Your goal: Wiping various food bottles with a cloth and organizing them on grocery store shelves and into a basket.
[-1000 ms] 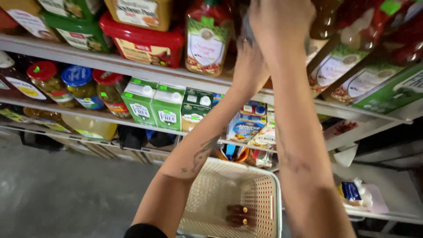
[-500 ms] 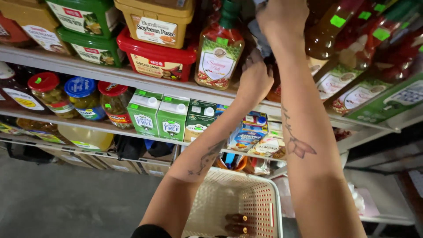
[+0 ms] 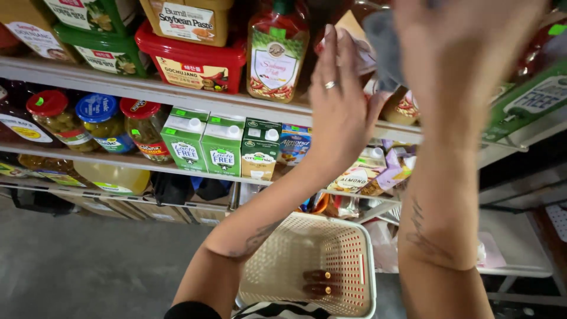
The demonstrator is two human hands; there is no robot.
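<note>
While raised, hands (image 3: 342, 100) at shelf edge (image 3: 177, 94)

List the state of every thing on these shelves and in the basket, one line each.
left hand: raised to the top shelf, fingers against a packet.
right hand: raised, blurred, gripping a grey thing.
sauce bottle: upright, capped.
red tub: lidded, under a tan tub.
green cartons: upright, caps on.
jars: upright, lidded.
basket: holds two small bottles lying flat.

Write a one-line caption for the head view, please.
Both hands, left hand and right hand, reach up to a stocked shelf above a cream basket holding two small bottles.
</note>
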